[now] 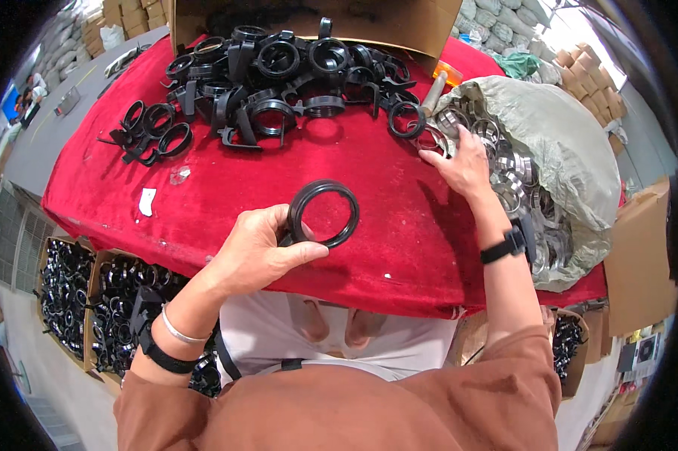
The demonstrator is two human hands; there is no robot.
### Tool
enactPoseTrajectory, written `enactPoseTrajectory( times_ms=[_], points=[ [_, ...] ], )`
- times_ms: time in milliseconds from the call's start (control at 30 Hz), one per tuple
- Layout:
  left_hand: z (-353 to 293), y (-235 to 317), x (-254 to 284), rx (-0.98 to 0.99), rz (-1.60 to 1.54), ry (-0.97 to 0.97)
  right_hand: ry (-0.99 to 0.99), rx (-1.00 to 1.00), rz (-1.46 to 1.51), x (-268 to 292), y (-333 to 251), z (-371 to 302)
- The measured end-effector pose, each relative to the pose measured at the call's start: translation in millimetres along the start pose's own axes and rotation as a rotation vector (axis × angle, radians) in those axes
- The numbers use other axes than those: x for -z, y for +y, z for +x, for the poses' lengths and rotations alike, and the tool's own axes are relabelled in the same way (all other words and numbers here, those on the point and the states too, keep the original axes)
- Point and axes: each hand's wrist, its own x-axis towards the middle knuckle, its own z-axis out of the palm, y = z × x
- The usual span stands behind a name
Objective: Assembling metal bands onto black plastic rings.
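My left hand grips a round black plastic ring by its lower left side, thumb in front, above the red cloth near the table's front edge. Over at the right, my right hand reaches to the mouth of a pale woven sack, thumb and fingers apart. Shiny metal rings fill the sack's opening beside it. One thin metal ring lies between thumb and fingertips; whether they touch it I cannot tell. Just beyond sits a loose black ring.
Black ring-shaped parts with brackets are heaped at the back, before an open cardboard box. A smaller cluster lies left. An orange-ended tool is by the sack. Boxes of black parts stand below left.
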Motion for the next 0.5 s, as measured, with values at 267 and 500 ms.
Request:
enactPoseTrajectory(
  times_ms=[267, 500],
  points=[
    [-9, 0, -7, 0.011, -0.096, 0.01, -0.236, -0.07, 0.034, -10, 4, 22],
    [23, 2, -16, -0.007, -0.546, 0.2, -0.975, -0.286, 1.965, 24, -12, -46]
  ],
)
